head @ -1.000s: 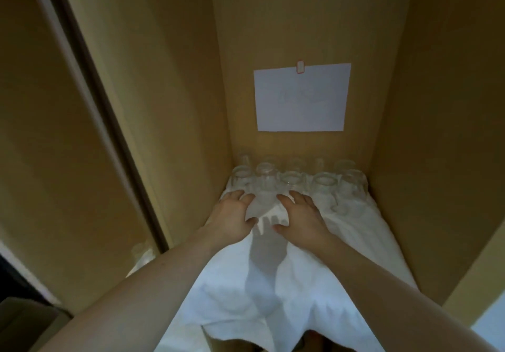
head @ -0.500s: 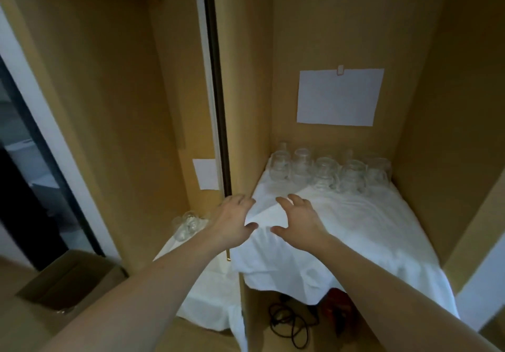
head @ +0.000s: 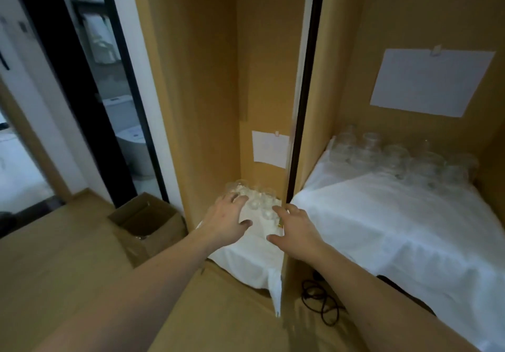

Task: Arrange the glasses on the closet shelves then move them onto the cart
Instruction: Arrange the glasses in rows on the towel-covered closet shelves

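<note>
Landmark: the dark vertical divider between the two closet bays. Half a second ago both hands hovered at the front edge of the shelf right of it; now they have crossed to the narrow bay on its left. That suggests the right-hand row is arranged and the left cluster comes next.

Far left of the divider, an open cardboard box sits on the floor; its contents are too dim to tell. Just left of the divider, the left hand, fingers spread, reaches onto a cluster of small glasses on a white cloth. The right hand, also spread and holding nothing, hovers beside the divider. Right of the divider, a row of glasses stands at the back of a cloth-covered shelf. No cart is visible.
</note>
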`<move>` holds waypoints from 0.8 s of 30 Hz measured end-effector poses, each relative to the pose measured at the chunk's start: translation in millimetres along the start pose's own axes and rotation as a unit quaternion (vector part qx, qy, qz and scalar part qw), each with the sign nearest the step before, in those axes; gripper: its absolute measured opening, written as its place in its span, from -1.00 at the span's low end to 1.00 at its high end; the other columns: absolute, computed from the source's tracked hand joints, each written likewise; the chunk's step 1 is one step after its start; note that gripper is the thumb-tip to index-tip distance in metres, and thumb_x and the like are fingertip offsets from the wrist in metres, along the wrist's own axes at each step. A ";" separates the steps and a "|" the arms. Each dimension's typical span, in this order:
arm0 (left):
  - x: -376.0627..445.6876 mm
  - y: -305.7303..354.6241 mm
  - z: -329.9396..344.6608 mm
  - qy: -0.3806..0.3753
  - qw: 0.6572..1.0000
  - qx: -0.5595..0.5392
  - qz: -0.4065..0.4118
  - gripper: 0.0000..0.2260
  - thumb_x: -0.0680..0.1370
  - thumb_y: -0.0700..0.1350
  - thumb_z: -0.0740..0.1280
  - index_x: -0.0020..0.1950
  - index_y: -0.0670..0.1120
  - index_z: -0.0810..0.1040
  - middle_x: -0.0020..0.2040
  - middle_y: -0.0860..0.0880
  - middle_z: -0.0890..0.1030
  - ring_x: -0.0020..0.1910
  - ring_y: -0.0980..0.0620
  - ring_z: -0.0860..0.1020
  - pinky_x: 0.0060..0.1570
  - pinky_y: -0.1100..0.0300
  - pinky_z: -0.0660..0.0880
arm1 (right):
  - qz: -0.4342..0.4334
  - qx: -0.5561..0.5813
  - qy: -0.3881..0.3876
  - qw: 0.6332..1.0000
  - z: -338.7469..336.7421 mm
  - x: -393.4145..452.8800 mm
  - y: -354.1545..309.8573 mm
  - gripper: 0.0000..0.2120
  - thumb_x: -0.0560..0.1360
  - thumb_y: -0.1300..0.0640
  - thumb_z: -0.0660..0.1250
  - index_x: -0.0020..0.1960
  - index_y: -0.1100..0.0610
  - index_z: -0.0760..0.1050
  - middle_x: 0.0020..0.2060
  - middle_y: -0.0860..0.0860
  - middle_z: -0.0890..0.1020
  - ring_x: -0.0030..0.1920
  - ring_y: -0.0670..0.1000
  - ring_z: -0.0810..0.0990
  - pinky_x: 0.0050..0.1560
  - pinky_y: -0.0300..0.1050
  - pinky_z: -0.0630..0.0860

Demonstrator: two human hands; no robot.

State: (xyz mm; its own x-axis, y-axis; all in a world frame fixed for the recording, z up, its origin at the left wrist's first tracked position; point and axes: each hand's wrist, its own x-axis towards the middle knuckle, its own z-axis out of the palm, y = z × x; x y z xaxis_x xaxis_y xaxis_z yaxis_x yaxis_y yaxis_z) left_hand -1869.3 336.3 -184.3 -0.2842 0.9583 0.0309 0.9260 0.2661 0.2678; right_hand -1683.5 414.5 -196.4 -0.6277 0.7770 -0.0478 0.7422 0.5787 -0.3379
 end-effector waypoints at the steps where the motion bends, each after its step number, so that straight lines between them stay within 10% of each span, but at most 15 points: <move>1: -2.8 -6.6 1.3 -0.006 1.000 -0.001 -0.009 -0.41 0.62 0.16 0.31 0.59 0.05 0.23 0.58 -0.05 0.27 0.52 -0.14 0.26 0.45 -0.07 0.33 | -0.005 0.002 -0.007 1.000 5.5 2.4 -4.6 -0.26 0.53 -0.18 0.36 0.59 -0.04 0.14 0.55 0.08 0.23 0.51 0.16 0.23 0.45 0.05 0.33; 24: 122.9 -124.7 3.3 -0.026 0.985 -0.022 -0.167 -0.42 0.61 0.17 0.32 0.58 0.09 0.23 0.59 -0.03 0.26 0.53 -0.14 0.27 0.49 -0.09 0.32 | -0.069 0.045 -0.092 0.992 63.2 215.5 -52.9 -0.26 0.55 -0.17 0.36 0.61 -0.01 0.13 0.57 0.08 0.20 0.54 0.15 0.19 0.45 0.04 0.32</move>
State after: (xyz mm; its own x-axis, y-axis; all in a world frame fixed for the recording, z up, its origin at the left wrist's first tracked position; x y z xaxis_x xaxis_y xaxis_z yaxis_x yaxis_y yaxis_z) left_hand -2018.9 421.3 -217.1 -0.5570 0.8226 -0.1142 0.7715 0.5634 0.2954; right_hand -1872.8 535.7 -248.2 -0.7606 0.6282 -0.1638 0.6270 0.6454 -0.4362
